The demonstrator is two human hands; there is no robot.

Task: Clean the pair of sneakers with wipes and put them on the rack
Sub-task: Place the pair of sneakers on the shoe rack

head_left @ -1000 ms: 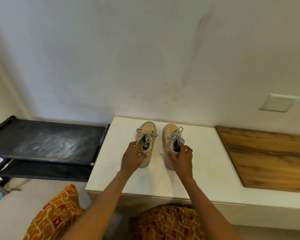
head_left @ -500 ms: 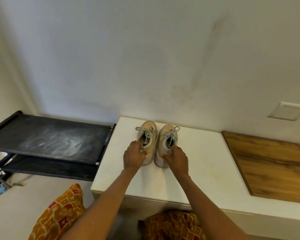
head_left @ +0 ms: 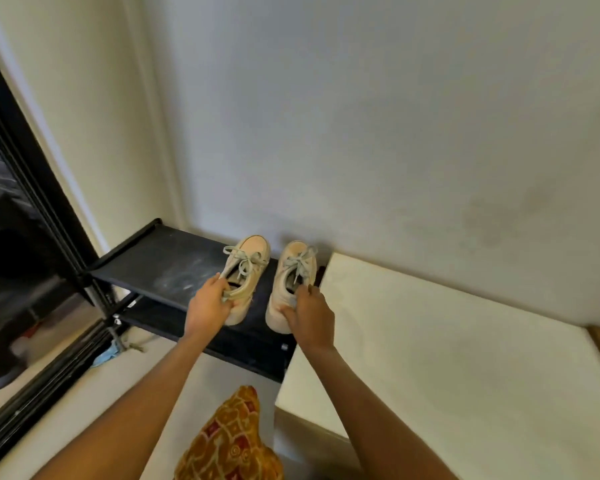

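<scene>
Our left hand's fingers (head_left: 219, 282) curl over the heel collar of the left sneaker (head_left: 245, 271), thumb under its side, so the left hand (head_left: 207, 306) grips that shoe by its back end. Our right hand's fingers (head_left: 303, 294) are bent round the heel of the right sneaker (head_left: 293, 271), and the right hand (head_left: 310, 318) holds it the same way. Both shoes are pale beige with grey laces tied in bows, toes pointing at the wall (head_left: 361, 133). They sit side by side, a narrow gap between them, over the right end of the black rack (head_left: 160, 265), the top shelf of it. We cannot tell whether the soles touch the shelf or hang just above it. The right sneaker is just beside the rack's right edge, where the white bench (head_left: 447, 358) begins. The shelf's left and middle parts show pale dusty smears. A lower shelf shows beneath it. Below our forearms lies orange patterned cloth (head_left: 229, 441). On the floor near the rack's left leg lies a small blue scrap (head_left: 106, 355). A dark framed glass door (head_left: 21, 237) fills the left edge.
</scene>
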